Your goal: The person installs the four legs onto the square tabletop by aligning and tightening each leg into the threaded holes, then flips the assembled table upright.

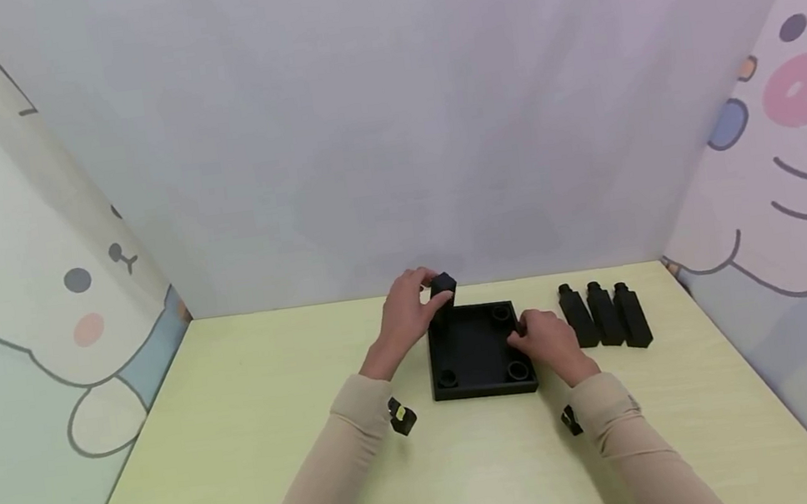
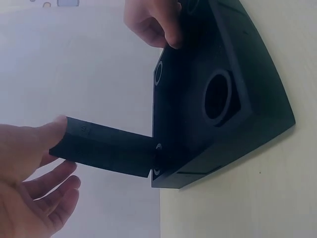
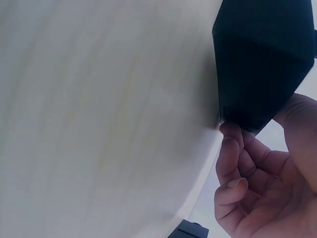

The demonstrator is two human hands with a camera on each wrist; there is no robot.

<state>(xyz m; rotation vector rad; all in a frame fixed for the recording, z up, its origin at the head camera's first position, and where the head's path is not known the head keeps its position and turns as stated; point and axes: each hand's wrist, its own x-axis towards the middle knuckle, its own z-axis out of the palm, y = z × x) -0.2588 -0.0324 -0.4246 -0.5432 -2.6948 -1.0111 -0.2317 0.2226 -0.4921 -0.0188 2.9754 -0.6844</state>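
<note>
Black and square-sided, the post (image 1: pixel 442 284) we see pinched by the left hand (image 1: pixel 405 312) stands roughly upright at the far-left corner of the shallow, square black tray (image 1: pixel 472 353); the right hand (image 1: pixel 549 339) grips its right wall.

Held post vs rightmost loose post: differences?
Pose: the held post stands roughly upright at the tray's far-left corner; the loose post lies on the table.
Contact: the left hand grips the held post; no hand touches the loose post.
Visible end: the loose post shows its narrow neck, pointing away from the person; the held post shows its flat end on top.
Shared: both black, blocky.
</note>
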